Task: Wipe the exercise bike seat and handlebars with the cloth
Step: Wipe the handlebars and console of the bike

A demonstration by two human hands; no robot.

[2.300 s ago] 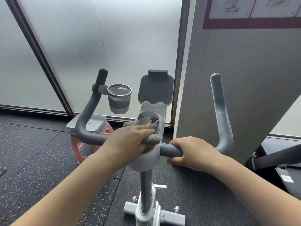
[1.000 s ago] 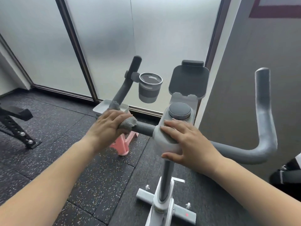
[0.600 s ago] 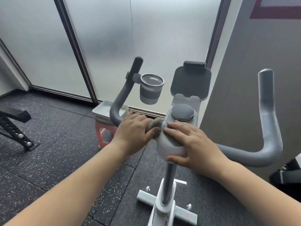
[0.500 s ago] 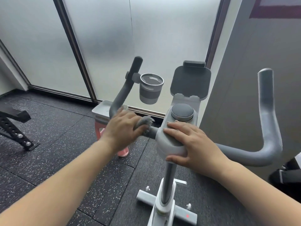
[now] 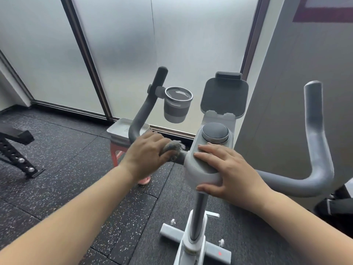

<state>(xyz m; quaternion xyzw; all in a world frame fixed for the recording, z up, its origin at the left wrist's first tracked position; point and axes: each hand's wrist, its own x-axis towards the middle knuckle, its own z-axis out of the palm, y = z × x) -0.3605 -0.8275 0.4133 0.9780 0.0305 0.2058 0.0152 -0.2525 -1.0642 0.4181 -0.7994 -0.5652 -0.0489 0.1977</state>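
The exercise bike's grey handlebars (image 5: 317,142) curve up on both sides of a light-grey centre console (image 5: 206,169) with a round dark knob (image 5: 215,132). My left hand (image 5: 145,153) is wrapped around the left bar close to the console, gripping a grey cloth (image 5: 172,146) against the bar. My right hand (image 5: 227,169) lies flat over the console with fingers spread, holding nothing. The bike seat is out of view.
A cup holder (image 5: 177,105) hangs off the left bar and a dark tablet tray (image 5: 224,98) stands behind the knob. Behind the bike are frosted glass panels, a grey partition (image 5: 298,73) at right, a red stool (image 5: 122,138), a black bench frame (image 5: 17,150) at left.
My left hand has been sliding the cloth back and forth along the left bar and now sits near the console. My right hand moved from the right bar onto the console earlier and stays there.
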